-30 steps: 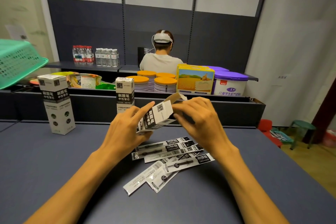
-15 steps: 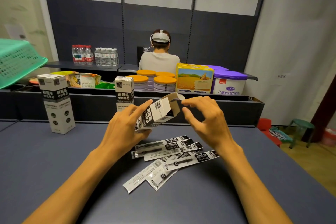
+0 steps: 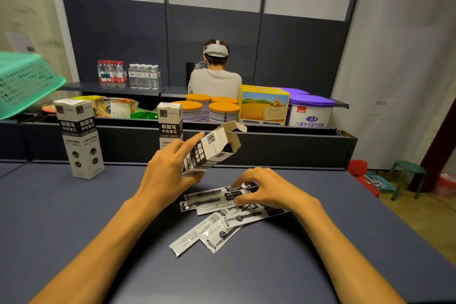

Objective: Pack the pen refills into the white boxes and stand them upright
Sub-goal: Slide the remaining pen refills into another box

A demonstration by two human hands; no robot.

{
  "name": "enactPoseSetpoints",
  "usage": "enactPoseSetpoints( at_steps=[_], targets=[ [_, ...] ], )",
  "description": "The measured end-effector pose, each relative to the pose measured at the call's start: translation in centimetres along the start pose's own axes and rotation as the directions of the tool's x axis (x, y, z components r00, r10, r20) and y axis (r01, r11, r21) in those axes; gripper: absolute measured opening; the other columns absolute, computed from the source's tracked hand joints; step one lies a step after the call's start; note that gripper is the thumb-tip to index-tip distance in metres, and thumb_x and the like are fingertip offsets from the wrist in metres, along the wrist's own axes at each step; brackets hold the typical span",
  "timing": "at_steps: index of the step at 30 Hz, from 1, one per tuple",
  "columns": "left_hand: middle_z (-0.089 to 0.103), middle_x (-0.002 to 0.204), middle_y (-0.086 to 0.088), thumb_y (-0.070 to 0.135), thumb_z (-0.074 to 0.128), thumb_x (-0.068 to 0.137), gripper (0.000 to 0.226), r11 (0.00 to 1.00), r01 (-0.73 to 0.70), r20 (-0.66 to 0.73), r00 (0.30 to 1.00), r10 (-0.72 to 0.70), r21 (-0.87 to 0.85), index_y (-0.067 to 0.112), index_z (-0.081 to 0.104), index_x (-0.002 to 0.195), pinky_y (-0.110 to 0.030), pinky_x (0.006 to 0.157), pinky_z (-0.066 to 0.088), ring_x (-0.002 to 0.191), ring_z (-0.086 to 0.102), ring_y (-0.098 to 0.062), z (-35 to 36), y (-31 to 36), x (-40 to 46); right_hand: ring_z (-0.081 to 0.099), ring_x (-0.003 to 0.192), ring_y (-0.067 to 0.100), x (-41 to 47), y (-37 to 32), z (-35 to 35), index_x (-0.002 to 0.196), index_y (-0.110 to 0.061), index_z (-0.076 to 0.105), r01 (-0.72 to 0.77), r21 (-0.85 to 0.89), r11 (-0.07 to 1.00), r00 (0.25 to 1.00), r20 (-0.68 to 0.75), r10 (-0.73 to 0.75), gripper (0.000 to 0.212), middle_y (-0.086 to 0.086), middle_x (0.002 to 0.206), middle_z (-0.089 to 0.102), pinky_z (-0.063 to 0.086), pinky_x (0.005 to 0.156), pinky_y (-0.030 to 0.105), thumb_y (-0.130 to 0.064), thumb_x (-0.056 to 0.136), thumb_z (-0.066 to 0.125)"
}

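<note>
On the table [image 3: 74,217]: I had two white boxes [image 3: 78,138] standing upright, well apart.
Open box [image 3: 212,150]: my left hand [image 3: 167,175] gripped it tilted, flaps open.
Refills [image 3: 217,207]: scattered sleeves under my right hand [image 3: 269,192], fingers curled, pinching one; I judged them light, slippery, best pinched at one end.

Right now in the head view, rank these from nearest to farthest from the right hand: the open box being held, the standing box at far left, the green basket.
1. Open box, just above the right hand, held by the left hand.
2. Standing box, left on the table.
3. Green basket, far left edge.
</note>
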State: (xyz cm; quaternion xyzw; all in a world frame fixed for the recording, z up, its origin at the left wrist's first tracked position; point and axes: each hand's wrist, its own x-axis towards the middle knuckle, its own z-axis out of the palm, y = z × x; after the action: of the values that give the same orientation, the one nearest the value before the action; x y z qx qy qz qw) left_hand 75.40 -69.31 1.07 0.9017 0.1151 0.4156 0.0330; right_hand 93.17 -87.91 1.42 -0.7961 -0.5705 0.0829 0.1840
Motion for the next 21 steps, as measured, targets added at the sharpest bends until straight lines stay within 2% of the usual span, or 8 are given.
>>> enactPoseSetpoints(
  at_steps=[6, 13, 17, 21],
  targets=[
    [0.057, 0.115, -0.001, 0.034, 0.081, 0.071, 0.093, 1.0, 0.003, -0.001, 1.0, -0.003, -0.008, 0.032, 0.029, 0.147, -0.034, 0.073, 0.053, 0.094, 0.057, -0.017, 0.1, -0.1, 0.0, 0.049, 0.111, 0.006, -0.1, -0.1, -0.2, 0.116, -0.033, 0.069, 0.011, -0.071, 0.997, 0.999, 0.046, -0.008, 0.038, -0.013, 0.121, 0.058, 0.044, 0.094, 0.028, -0.051, 0.082, 0.068],
    [0.058, 0.113, -0.001, 0.034, 0.081, 0.072, 0.091, 1.0, -0.005, -0.011, 1.0, 0.005, -0.012, 0.031, 0.031, 0.148, -0.032, 0.073, 0.051, 0.093, 0.057, -0.016, 0.0, 0.0, 0.0, 0.051, 0.113, 0.005, -0.5, 1.4, -1.1, 0.104, -0.034, 0.071, -0.079, 0.001, 0.997, 0.997, 0.009, 0.079, 0.032, -0.015, 0.12, 0.06, 0.047, 0.099, 0.036, -0.048, 0.075, 0.076],
    [0.057, 0.113, -0.001, 0.034, 0.081, 0.071, 0.092, 1.0, -0.009, -0.001, 1.0, 0.009, -0.019, 0.031, 0.03, 0.148, -0.034, 0.073, 0.053, 0.093, 0.057, -0.017, 0.1, 0.0, 0.0, 0.051, 0.114, 0.005, -0.5, 0.8, -0.6, 0.12, -0.037, 0.063, -0.052, 0.027, 0.998, 0.998, 0.024, 0.052, 0.047, -0.016, 0.126, 0.058, 0.044, 0.095, 0.028, -0.048, 0.076, 0.075],
    [0.058, 0.113, -0.001, 0.034, 0.081, 0.072, 0.091, 1.0, -0.007, -0.006, 1.0, 0.007, -0.024, 0.031, 0.03, 0.148, -0.034, 0.073, 0.052, 0.093, 0.056, -0.017, 0.0, 0.1, 0.0, 0.054, 0.106, 0.008, -0.3, 0.1, -0.3, 0.116, -0.032, 0.068, -0.017, -0.014, 1.0, 0.998, 0.062, 0.018, 0.038, -0.013, 0.119, 0.061, 0.048, 0.091, 0.027, -0.046, 0.081, 0.071]
  ],
)
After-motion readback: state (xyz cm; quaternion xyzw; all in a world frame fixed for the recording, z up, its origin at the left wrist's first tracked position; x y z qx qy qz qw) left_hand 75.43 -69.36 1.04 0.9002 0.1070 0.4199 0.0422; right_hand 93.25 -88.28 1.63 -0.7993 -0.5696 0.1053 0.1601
